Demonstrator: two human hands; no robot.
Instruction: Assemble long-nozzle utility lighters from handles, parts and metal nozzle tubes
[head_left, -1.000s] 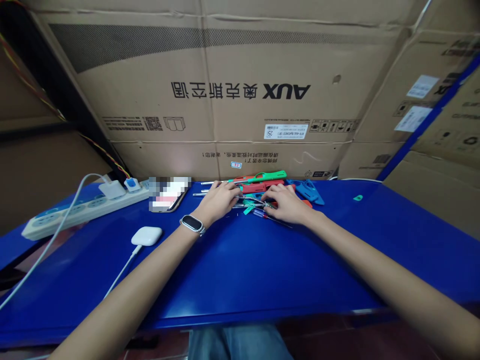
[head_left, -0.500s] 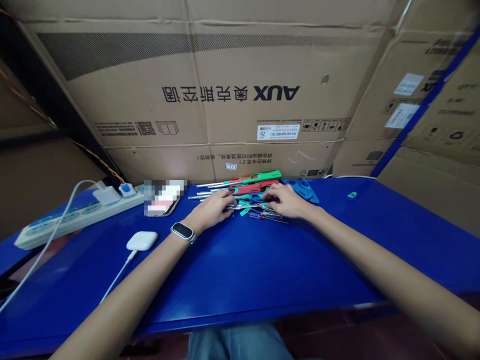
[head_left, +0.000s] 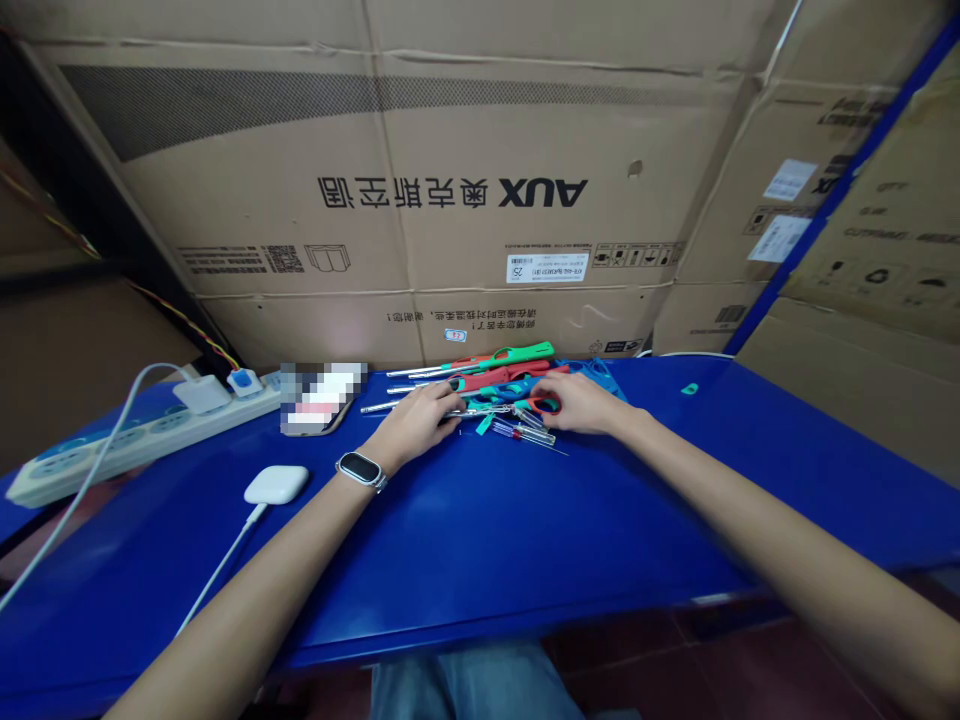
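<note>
Orange-handled lighter [head_left: 548, 405] pinched in the right hand [head_left: 577, 401] — its barrel [head_left: 484, 411] stretches leftward, long axis crosswise, toward the left hand [head_left: 420, 416] — that one curled, its hold I can't tell.

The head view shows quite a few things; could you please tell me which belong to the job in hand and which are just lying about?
Seemingly in the job:
lighters, at the left hand and right hand
screwdrivers, near the right hand

Seemingly just lying about:
phone
earbud case
power strip
</note>
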